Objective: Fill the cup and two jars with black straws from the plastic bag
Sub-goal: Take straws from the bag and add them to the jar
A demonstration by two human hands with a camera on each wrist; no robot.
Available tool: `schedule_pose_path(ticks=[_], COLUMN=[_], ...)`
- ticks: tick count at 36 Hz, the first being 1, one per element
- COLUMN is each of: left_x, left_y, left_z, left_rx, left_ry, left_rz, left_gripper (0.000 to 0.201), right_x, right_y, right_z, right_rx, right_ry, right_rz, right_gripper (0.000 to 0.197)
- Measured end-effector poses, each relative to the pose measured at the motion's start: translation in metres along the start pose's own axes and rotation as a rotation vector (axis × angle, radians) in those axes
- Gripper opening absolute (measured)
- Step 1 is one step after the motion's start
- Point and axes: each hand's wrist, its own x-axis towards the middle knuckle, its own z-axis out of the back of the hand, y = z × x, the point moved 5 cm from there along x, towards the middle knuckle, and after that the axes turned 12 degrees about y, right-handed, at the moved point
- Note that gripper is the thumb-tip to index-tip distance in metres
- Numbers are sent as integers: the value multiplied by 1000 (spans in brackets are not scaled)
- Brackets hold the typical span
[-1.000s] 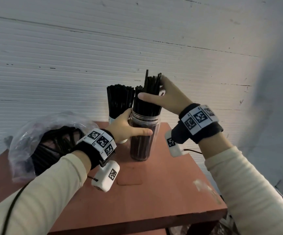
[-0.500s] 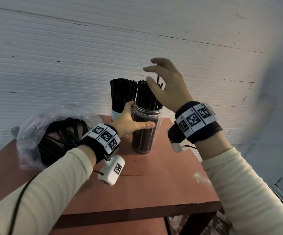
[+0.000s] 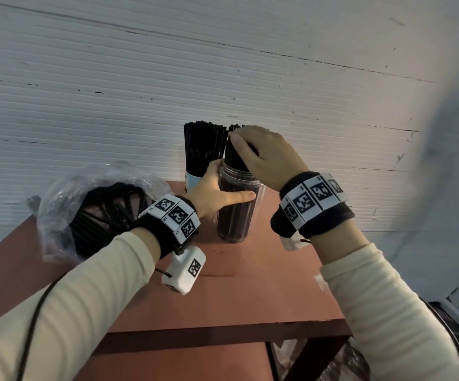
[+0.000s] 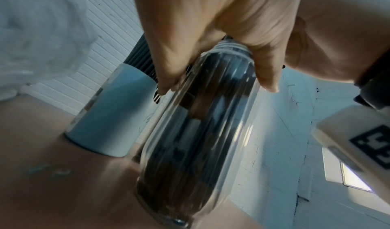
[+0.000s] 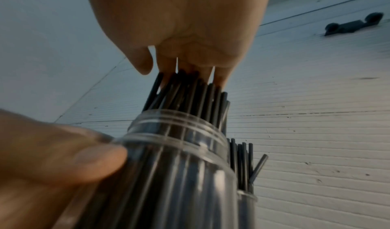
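A clear jar (image 3: 236, 215) packed with black straws stands on the red-brown table (image 3: 250, 287). My left hand (image 3: 217, 193) grips it just below its threaded neck, thumb across the front; the left wrist view shows the jar (image 4: 200, 132) held in the left hand (image 4: 211, 32). My right hand (image 3: 258, 155) lies over the straw tops, thumb down their near side. In the right wrist view the right hand (image 5: 179, 32) rests its fingers on the straw ends above the jar (image 5: 179, 166). A pale blue cup (image 3: 192, 180) full of straws (image 3: 203, 144) stands behind and to the left.
A crumpled clear plastic bag (image 3: 66, 204) with loose black straws lies at the table's back left. A white ribbed wall rises right behind the table. The right wrist view shows another straw-filled container (image 5: 244, 166) behind the jar. The table's front edge (image 3: 223, 331) is near me.
My right hand was raised above the jar half a second ago and has come down onto the straw tops. The straws that stuck up now sit level. My left hand has kept its grip.
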Motion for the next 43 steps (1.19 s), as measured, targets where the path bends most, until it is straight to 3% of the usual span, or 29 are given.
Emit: schedule_pose_path(ticks=[5, 9, 11, 15, 21, 23, 24, 28, 30, 34, 40, 43], left_x=[-18, -49, -70, -109, -159, -167, -170, -180, -182, -184, -186, -186], left_y=[-9, -17, -23, -27, -12, 1, 10, 44, 53, 62, 66, 68], left_z=[16, 48, 66, 107, 158, 169, 174, 178, 176, 168, 174, 179], left_rx=[34, 154, 230, 299, 429, 484, 511, 530, 542, 541, 587, 604], left_ry=[-38, -201, -275, -441, -584, -520, -456, -146, -58, 12, 33, 32], left_rz=[-47, -129, -161, -174, -65, 47, 118, 378, 372, 350, 331, 332], left_gripper=[100, 49, 48, 42, 25, 18, 24, 65, 80, 92, 105, 105], right_x=[0, -3, -2, 3, 10, 10, 10, 20, 26, 38, 48, 45], right_y=[22, 55, 70, 95, 126, 133, 134, 131, 128, 132, 130, 135], right_z=[13, 12, 2, -37, -120, -142, -152, -181, -191, -197, -201, -203], right_rx=[13, 147, 228, 388, 254, 144, 103, 23, -16, 17, 22, 60], right_ry=[-196, -329, -314, -62, 607, 803, 866, 905, 890, 889, 873, 905], right_rz=[60, 145, 171, 103, -51, -80, -94, -177, -219, -256, -263, -207], right_gripper=[39, 24, 13, 10, 33, 45, 50, 62, 69, 72, 44, 39])
